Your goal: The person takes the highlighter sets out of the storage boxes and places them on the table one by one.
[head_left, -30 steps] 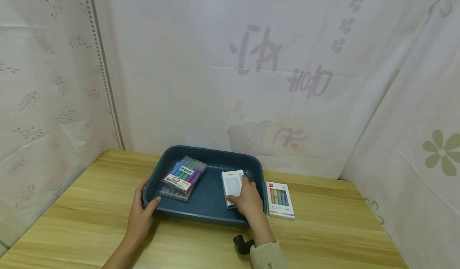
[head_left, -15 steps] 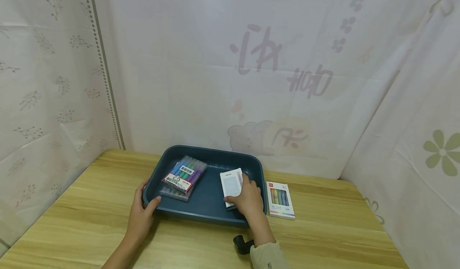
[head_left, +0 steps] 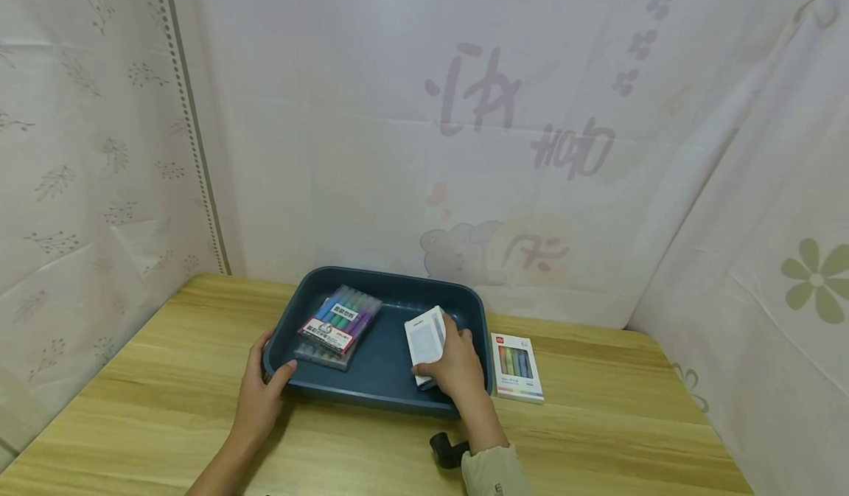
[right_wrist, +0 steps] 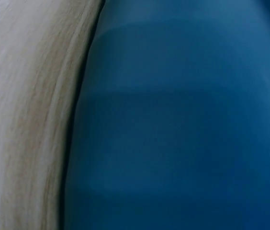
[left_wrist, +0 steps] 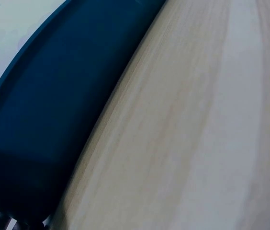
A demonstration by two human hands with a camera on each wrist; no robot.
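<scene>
A dark blue rectangular tray [head_left: 371,400] stands on the table. At its front left corner my left hand [head_left: 261,400] grips it, thumb at the rim and fingers along the outer side. My right hand [head_left: 460,367] reaches in at the right end and holds a small white box [head_left: 423,340] between thumb and fingers, one edge tilted up. A dark edge shows under the box; what it is I cannot tell. On the tray's left side lie clear packs of coloured pens [head_left: 338,323], stacked. Both wrist views show mostly the tray's outer wall [left_wrist: 73,100].
Right of the tray, a white box of coloured sticks [head_left: 517,368] lies flat on the wooden table [head_left: 597,407]. A black angled object [head_left: 446,452] is beside my right wrist. Patterned curtains [head_left: 371,113] hang behind and at both sides.
The white box has shifted slightly left and away from me, and it tilts more, its side now showing. My left hand and the tray have stayed where they were.
</scene>
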